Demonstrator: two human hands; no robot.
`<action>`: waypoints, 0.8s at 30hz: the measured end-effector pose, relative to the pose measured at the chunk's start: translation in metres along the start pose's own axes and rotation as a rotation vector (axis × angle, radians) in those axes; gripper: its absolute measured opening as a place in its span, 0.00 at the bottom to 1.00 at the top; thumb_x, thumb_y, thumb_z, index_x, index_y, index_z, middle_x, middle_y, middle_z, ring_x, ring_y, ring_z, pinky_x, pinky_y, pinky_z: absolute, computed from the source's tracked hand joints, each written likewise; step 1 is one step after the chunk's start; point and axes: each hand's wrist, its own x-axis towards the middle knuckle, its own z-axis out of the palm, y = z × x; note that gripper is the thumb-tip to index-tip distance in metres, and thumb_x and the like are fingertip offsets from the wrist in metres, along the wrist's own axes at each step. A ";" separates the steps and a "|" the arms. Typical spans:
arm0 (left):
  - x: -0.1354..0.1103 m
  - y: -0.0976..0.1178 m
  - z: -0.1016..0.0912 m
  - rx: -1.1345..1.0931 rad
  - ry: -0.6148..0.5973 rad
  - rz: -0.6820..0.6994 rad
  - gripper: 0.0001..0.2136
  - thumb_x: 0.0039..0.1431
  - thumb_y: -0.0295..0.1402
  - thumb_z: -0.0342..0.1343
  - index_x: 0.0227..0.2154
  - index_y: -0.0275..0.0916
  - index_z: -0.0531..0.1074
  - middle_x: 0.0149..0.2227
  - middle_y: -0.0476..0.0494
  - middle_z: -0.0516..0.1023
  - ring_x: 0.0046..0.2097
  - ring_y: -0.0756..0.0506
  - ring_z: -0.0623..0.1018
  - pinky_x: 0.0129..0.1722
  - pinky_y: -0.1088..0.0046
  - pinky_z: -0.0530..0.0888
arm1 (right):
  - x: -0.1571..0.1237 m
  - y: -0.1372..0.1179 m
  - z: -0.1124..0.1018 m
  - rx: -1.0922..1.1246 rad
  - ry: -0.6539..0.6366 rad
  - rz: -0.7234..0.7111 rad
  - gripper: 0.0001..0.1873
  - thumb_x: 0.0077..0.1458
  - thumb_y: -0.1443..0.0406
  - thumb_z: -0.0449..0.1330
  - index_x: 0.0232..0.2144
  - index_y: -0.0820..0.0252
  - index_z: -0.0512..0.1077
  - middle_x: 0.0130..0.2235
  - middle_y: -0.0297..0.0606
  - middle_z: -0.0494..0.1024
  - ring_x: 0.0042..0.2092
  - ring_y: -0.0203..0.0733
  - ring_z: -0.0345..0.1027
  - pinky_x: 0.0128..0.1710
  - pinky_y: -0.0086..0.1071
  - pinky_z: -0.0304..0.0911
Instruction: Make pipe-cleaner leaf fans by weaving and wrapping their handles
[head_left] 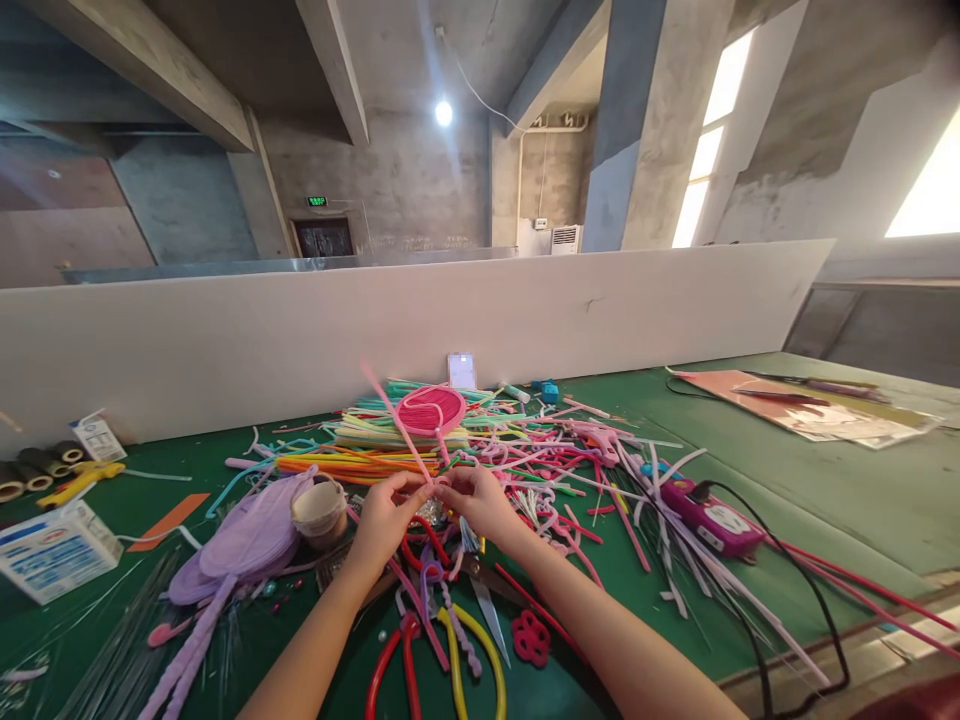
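Both of my hands meet at the middle of the table over a heap of fuzzy pipe cleaners. My left hand [394,505] pinches a pink pipe cleaner [401,425], whose long end sticks up and to the left. My right hand [480,503] has its fingertips closed at the lower end of the same pipe cleaner, touching the left fingertips. Just behind the fingers is a pink oval of wound pipe cleaner [430,412] with a short stem; I cannot tell whether it is held. Below the hands lie red-handled scissors [410,630], a yellow-handled tool [495,655] and a dark pink flower [531,638].
On the left are a lilac oval piece [247,535], a paper cup [321,512], a yellow glue gun [82,482] and a white-blue box [56,550]. On the right, a purple corded device [709,518] trails a black cable. A phone [462,371] leans against the white partition [300,345].
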 end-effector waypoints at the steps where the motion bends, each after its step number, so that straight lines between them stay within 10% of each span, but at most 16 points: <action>1: 0.000 -0.001 0.000 -0.011 -0.013 -0.020 0.19 0.59 0.48 0.54 0.37 0.37 0.80 0.34 0.41 0.83 0.36 0.42 0.81 0.35 0.69 0.75 | 0.000 0.000 -0.001 -0.052 -0.006 -0.016 0.16 0.54 0.53 0.60 0.27 0.60 0.68 0.22 0.32 0.69 0.25 0.37 0.66 0.26 0.29 0.61; 14: -0.007 0.017 -0.005 0.023 -0.060 -0.032 0.04 0.44 0.34 0.65 0.19 0.43 0.78 0.27 0.44 0.78 0.38 0.39 0.72 0.43 0.63 0.66 | -0.008 -0.008 -0.012 -0.412 -0.096 -0.137 0.08 0.47 0.77 0.61 0.22 0.62 0.73 0.29 0.39 0.74 0.35 0.42 0.67 0.39 0.33 0.58; 18: -0.002 0.021 -0.008 -0.129 -0.029 -0.121 0.05 0.42 0.35 0.66 0.18 0.41 0.78 0.26 0.44 0.78 0.36 0.41 0.74 0.41 0.65 0.68 | -0.004 -0.005 -0.011 -0.242 -0.084 -0.048 0.02 0.48 0.70 0.65 0.25 0.61 0.75 0.26 0.35 0.73 0.30 0.39 0.66 0.32 0.31 0.60; 24: 0.000 0.026 -0.004 -0.467 0.131 -0.319 0.15 0.44 0.45 0.65 0.29 0.38 0.80 0.32 0.41 0.83 0.38 0.41 0.79 0.40 0.67 0.73 | -0.004 -0.007 0.005 0.148 0.002 0.090 0.26 0.47 0.43 0.62 0.31 0.61 0.73 0.24 0.31 0.71 0.24 0.35 0.65 0.21 0.28 0.61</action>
